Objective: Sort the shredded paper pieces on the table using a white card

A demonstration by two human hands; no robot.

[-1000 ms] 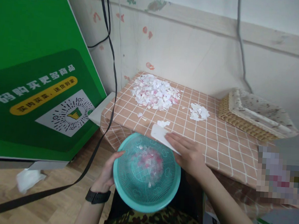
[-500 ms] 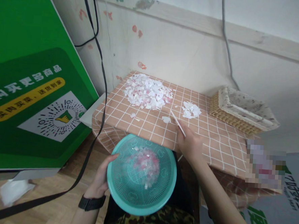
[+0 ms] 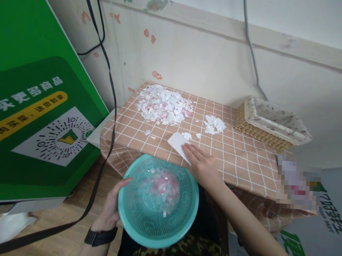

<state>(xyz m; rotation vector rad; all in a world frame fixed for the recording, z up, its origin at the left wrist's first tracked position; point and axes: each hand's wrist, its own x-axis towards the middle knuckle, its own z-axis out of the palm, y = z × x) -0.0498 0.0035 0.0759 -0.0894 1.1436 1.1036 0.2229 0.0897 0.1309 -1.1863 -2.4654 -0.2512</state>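
Note:
My left hand [image 3: 112, 204] is closed on the left rim of a round teal plastic colander [image 3: 156, 243], its thumb over the edge. Translucent and pinkish scraps [image 3: 167, 189] lie in the bottom of it. My right hand [image 3: 205, 167] grips a flat white card [image 3: 176, 143] with rounded corners; the fingers lie over its face and the thumb is hidden. The card is low over the table's front edge, beside a few loose white pieces [image 3: 187, 136]. A large heap of white and pink scraps [image 3: 162, 106] sits behind, and a smaller white pile [image 3: 214, 124] to the right.
A checked brown tablecloth [image 3: 244, 163] covers the table. At its back right stands a lined wicker basket [image 3: 259, 129], with a blurred item [image 3: 296, 186] nearer the corner. A green panel [image 3: 28, 38] and a hanging black strap [image 3: 112, 97] are on the left.
My right hand has moved left and turned the card from edge-on to broad face up. A few loose pieces now lie by the card. The left hand still holds the colander.

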